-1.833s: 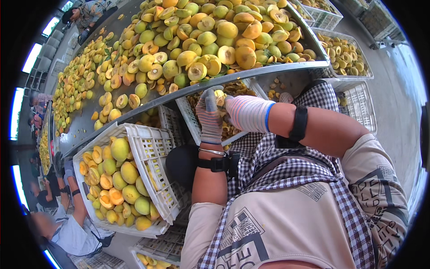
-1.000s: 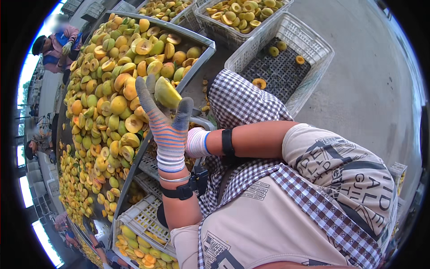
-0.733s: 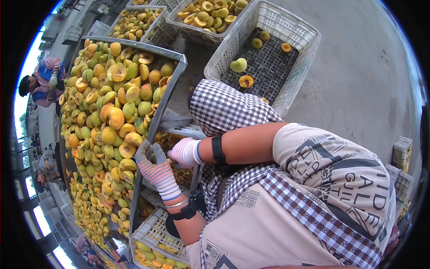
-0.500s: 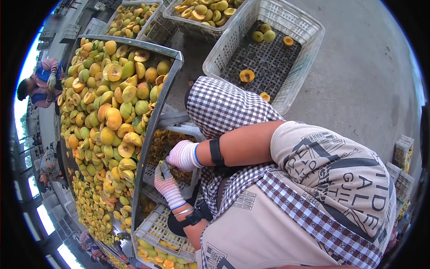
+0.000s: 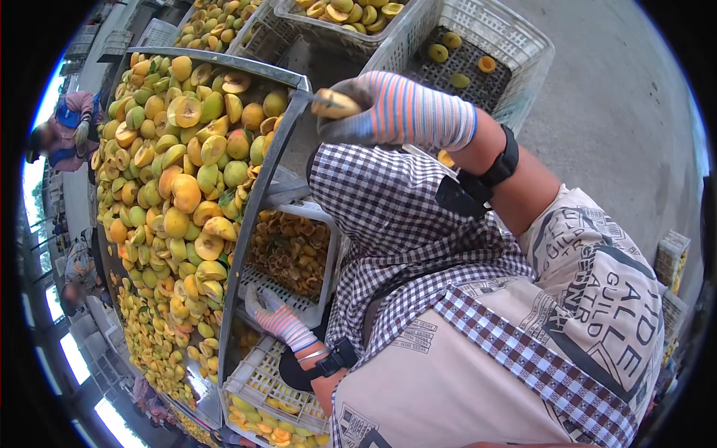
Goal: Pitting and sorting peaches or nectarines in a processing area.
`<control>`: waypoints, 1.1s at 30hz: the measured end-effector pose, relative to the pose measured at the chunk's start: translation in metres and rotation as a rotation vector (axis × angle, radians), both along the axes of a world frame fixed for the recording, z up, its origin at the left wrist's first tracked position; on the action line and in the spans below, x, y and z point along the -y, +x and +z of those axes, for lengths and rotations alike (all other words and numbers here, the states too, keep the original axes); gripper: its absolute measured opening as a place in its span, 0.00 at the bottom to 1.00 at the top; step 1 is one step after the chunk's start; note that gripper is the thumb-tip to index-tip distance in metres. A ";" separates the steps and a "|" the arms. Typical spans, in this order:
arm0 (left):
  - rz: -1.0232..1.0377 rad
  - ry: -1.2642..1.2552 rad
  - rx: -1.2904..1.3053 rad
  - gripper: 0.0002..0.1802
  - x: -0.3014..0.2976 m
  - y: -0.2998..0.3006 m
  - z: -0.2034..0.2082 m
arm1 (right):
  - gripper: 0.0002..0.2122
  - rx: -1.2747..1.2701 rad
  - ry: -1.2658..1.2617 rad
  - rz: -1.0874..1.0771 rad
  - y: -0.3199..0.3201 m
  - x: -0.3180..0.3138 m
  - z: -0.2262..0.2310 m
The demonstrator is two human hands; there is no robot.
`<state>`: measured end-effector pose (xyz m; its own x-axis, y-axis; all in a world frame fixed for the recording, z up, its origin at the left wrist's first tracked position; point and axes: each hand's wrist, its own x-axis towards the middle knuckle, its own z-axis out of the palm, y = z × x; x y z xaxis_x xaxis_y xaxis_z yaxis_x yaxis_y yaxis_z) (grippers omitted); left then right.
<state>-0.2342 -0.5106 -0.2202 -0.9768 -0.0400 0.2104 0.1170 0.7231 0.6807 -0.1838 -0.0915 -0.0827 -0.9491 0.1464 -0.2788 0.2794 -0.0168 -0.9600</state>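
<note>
My right hand, in a striped glove with grey fingers, is raised past the corner of the metal-edged table. Its fingers close on a yellow peach half. A thin grey tip, perhaps a blade, shows beside the fruit. Lower down, my left hand, gloved alike, hovers by the table edge with fingers apart and nothing visible in it. Beside it, under the edge, a white crate holds brownish-yellow fruit scraps. Heaped on the table are green and yellow peaches, many halved.
A large white crate with a few fruits lies beyond my right hand. Another crate full of halves stands beside it. Near my left forearm is a slatted crate over more fruit. A co-worker is across the table.
My hands, together over the scraps crate before, are now apart. The right has swung up toward the large crate with the peach half; the left has dropped slightly. Another fruit lies in that crate.
</note>
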 end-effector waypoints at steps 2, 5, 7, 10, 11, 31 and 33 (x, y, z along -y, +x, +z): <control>-0.039 0.011 0.080 0.19 0.001 0.007 -0.011 | 0.22 0.140 0.311 -0.167 -0.004 -0.071 -0.087; -0.145 -0.015 0.247 0.25 -0.007 0.004 -0.015 | 0.16 0.661 0.876 -0.076 0.027 -0.131 -0.207; -0.203 -0.006 0.238 0.14 -0.015 0.009 -0.006 | 0.18 0.849 0.889 0.097 0.054 -0.133 -0.268; -0.343 -0.308 0.129 0.13 -0.031 0.014 0.010 | 0.21 0.946 0.704 -0.023 0.058 -0.122 -0.306; -0.323 -0.319 0.184 0.12 -0.031 0.015 0.010 | 0.22 0.977 0.634 -0.067 0.054 -0.123 -0.321; -0.513 -0.222 0.429 0.13 -0.063 0.027 0.023 | 0.21 1.043 0.608 0.101 0.074 -0.089 -0.308; -0.532 -0.229 0.394 0.13 -0.064 0.026 0.027 | 0.20 1.055 0.523 -0.171 0.079 -0.100 -0.314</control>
<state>-0.2080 -0.4463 -0.1933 -0.8569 0.4675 -0.2172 0.2707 0.7666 0.5823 -0.1049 0.0084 -0.3966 -0.2436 0.5775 -0.7792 0.9680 0.1944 -0.1585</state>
